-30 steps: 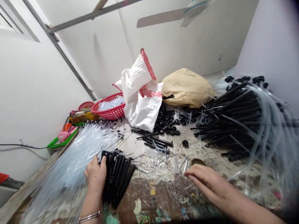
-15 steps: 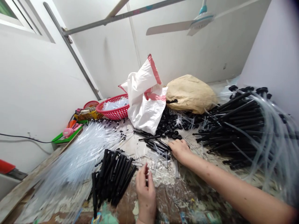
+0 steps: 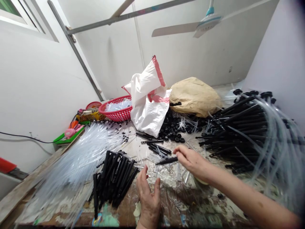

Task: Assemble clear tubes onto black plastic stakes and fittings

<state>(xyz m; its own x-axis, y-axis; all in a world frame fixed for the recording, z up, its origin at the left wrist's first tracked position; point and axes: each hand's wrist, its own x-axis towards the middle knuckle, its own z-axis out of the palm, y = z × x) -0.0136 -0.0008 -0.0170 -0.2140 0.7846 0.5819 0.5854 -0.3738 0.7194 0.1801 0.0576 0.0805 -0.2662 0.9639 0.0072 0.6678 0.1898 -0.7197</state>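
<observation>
My right hand (image 3: 189,160) pinches one end of a black plastic tube (image 3: 167,160), which points left above short clear tube pieces (image 3: 178,171). Just beyond it lie a few loose black tubes (image 3: 158,149) on the worktable. My left hand (image 3: 149,192) is at the near edge, fingers and thumb apart, with nothing in it. To its left rests a stack of black tubes (image 3: 116,178), close to the fingers. Farther left spreads a big bundle of long clear tubes (image 3: 76,162).
A white sack (image 3: 149,105) stands upright at the back, beside a red basket (image 3: 116,116) and a tan sack (image 3: 194,95). Black round caps (image 3: 175,128) are heaped between them. At right lies a large pile of black tubes (image 3: 247,127) with clear hoses (image 3: 276,127). A fan (image 3: 207,24) hangs above.
My right hand has picked up a black tube from the loose ones and drawn it nearer. My left hand has opened wider, thumb spread out.
</observation>
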